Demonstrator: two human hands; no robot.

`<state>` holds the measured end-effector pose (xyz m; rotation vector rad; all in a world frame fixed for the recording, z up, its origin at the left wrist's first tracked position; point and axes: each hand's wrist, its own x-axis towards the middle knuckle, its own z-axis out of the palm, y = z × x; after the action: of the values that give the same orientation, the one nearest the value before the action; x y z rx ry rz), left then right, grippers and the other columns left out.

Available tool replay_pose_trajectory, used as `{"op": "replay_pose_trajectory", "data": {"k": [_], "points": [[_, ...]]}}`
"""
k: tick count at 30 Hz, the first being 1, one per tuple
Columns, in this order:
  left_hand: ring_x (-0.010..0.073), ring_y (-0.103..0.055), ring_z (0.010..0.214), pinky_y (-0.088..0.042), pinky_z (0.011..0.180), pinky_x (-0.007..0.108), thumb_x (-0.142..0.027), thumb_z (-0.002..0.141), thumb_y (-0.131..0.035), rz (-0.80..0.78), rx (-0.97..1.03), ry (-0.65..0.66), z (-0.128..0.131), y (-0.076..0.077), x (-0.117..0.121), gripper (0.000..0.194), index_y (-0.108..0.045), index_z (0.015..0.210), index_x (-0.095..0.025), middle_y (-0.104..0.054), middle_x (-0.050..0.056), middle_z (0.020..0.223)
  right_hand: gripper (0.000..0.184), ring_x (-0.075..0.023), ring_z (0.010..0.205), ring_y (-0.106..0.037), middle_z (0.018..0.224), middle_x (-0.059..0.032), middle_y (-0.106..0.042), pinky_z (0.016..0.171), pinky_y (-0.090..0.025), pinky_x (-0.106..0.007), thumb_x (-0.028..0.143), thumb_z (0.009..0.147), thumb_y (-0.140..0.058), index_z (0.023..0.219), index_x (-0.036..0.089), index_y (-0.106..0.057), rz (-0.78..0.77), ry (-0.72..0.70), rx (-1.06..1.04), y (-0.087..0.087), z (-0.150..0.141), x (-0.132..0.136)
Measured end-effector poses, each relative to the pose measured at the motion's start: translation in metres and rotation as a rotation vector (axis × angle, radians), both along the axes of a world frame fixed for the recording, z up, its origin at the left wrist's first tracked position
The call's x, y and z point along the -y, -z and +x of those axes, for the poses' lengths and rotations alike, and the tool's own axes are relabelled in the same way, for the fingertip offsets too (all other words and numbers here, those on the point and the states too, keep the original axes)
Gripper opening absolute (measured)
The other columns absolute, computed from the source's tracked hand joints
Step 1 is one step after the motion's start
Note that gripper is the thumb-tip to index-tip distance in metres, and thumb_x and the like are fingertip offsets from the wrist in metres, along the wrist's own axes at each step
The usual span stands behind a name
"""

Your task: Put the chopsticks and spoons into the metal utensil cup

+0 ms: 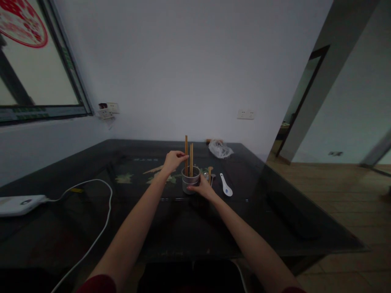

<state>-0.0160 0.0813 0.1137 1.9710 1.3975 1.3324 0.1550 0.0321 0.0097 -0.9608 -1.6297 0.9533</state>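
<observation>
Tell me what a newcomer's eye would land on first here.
Probably the tall chopsticks standing in a metal cup at the middle of the dark table, the left hand pinching some and the right hand around the cup's side. Next, the white spoon to the cup's right, then the big red decoration on the window, upper left.
</observation>
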Motion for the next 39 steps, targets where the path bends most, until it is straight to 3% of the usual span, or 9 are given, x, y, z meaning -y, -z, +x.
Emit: {"op": "replay_pose_trajectory", "data": {"k": [12, 39], "points": [[0.0173, -0.064, 0.064, -0.047, 0.061, 0.026, -0.036, 0.063, -0.07, -0.077, 0.008, 0.088, 0.002, 0.017, -0.011, 0.022, -0.068, 0.071, -0.015, -0.069, 0.006, 0.068, 0.086, -0.0244, 0.119, -0.051, 0.125, -0.0103, -0.056, 0.102, -0.038, -0.04, 0.027, 0.055, -0.081, 0.13, 0.02, -0.041, 0.024, -0.014, 0.021, 0.001, 0.003, 0.0], [0.0173, -0.062, 0.067, -0.044, 0.062, 0.025, -0.034, 0.068, -0.07, -0.108, -0.176, 0.0, 0.006, 0.012, -0.004, 0.023, -0.072, 0.077, -0.013, -0.07, 0.006, 0.071, 0.084, -0.027, 0.118, -0.052, 0.123, -0.0114, -0.058, 0.103, -0.036, -0.044, 0.029, 0.052, -0.082, 0.127, 0.018, -0.045, -0.03, 0.003, 0.027, 0.003, 0.004, 0.0]]}}
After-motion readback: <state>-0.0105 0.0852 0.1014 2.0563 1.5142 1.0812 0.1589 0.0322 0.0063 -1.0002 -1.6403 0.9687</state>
